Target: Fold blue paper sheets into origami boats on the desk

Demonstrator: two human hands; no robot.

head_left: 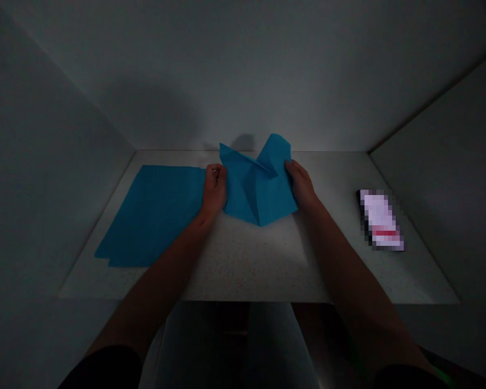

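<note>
Between my two hands is a creased sheet of blue paper, its upper edge folding inward and its lower edge coming to a point near the middle. My left hand grips its left edge with curled fingers. On the opposite side my right hand pinches the right edge, thumb in front and the other fingers mostly behind. More blue sheets lie flat and slightly offset on the left, partly covered by my left forearm.
The white tabletop is narrow, with its front edge above my legs. A phone-like device, pixelated, with a lit screen lies at the right. Walls stand at the back and on both sides.
</note>
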